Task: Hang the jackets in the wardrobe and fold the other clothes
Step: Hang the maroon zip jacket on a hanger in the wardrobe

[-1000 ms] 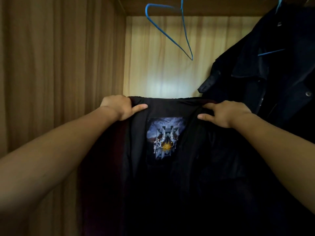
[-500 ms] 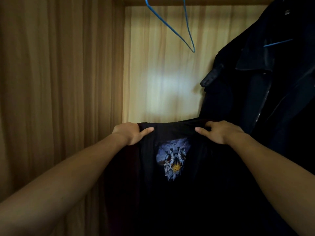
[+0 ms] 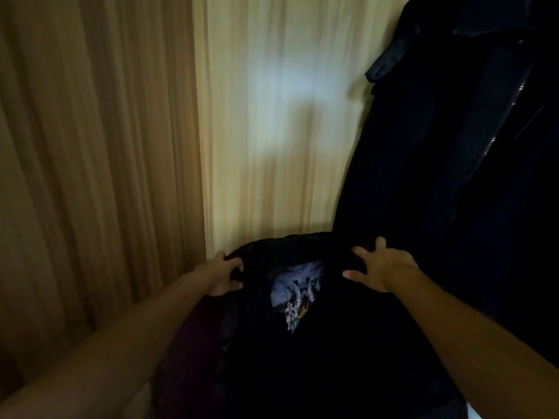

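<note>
- Low inside the wardrobe (image 3: 287,116), our left hand (image 3: 219,275) grips the collar of the black jacket (image 3: 317,373), curled round its edge.
- Our right hand (image 3: 384,267) lies spread on that collar, seemingly not pinching.
- Beyond, a dark jacket (image 3: 453,176) hangs at the wardrobe's right side.

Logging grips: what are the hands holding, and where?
The black jacket, by its collar edge: left hand grips it; right hand rests there, fingers spread, grip unclear.
</note>
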`<state>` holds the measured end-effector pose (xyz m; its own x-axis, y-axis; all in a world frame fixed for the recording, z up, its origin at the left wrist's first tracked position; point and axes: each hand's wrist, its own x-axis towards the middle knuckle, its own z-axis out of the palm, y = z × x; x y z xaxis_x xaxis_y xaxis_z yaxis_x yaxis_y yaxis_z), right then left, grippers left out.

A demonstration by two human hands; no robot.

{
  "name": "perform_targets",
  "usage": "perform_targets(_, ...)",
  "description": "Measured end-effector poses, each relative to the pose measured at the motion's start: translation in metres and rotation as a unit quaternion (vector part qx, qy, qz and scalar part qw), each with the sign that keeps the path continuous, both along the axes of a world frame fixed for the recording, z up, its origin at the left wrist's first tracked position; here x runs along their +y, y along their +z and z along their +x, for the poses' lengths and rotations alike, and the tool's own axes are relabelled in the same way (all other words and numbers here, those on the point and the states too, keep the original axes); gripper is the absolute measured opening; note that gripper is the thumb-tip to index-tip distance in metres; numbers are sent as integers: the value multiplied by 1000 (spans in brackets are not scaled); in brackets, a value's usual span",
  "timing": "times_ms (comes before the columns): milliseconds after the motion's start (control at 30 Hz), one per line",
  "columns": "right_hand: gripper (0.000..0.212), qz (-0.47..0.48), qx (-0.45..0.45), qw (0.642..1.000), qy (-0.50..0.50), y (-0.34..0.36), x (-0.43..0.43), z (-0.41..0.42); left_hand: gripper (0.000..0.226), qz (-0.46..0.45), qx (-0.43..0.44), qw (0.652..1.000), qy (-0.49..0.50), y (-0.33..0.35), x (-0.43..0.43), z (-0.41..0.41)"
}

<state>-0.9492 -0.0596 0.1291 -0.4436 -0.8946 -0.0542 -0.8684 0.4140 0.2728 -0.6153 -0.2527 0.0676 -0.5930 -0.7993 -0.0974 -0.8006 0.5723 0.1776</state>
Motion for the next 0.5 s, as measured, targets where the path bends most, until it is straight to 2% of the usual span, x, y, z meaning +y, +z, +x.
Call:
perform_targets(100,102,31,-65,997,-16,-27,-2,-3,43,71,12,997,0,-17,7,-6)
perform_targets(167,100,18,-107,994,-24,-28,-3,-1,42,84,27,996,-6,-14,10,-9)
perform_targets(300,75,-85,-123,988,38,15,-8,11,48,52,66,996,-39,33,10,-9)
perform_targets(367,73,-128,-146,979,62,50,-9,17,51,37,84,995,-38,76,12,-9)
perform_targets(433,88,-167,-160,970,79,92,-8,23,51,16,109,993,-34,128,14,-8)
perform_targets(500,113,-224,-168,955,102,135,-10,27,47,-13,138,989,-42,180,18,-6)
